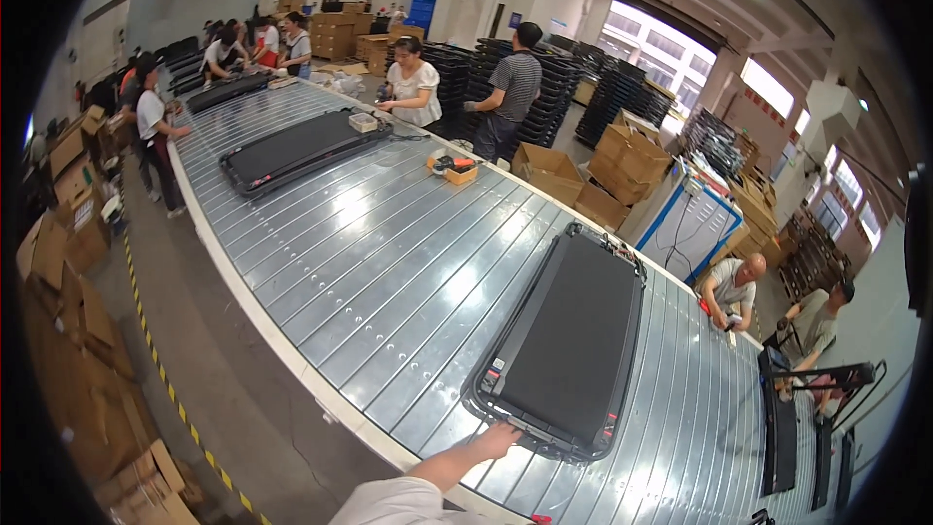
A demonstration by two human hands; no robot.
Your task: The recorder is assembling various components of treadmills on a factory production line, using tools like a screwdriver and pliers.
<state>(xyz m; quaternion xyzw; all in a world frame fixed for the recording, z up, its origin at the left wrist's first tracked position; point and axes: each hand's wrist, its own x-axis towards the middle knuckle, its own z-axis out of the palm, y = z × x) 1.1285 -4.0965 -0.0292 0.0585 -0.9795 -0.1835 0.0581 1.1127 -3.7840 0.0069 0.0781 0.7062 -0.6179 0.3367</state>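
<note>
A large black framed panel (573, 331) with a smooth dark top lies on the slatted metal conveyor table (389, 331) in front of me. Its near edge has a rail, small labels and red bits at the corners. My left hand (498, 440) reaches in from the lower edge, with its fingers closed over the near left part of the frame. Part of the fingers is hard to make out. Wires and small fittings (622, 251) lie along the panel's far end. My right hand is not in view. A small red thing (540, 519) shows at the bottom rim.
Another black panel (296, 151) lies farther up the table, a tray on it. An orange box (453, 168) with a tool sits at the far edge. Several people work around the table. Cardboard boxes (627, 156) and stacked black frames (544, 97) stand beyond; more panels (780, 437) lie right.
</note>
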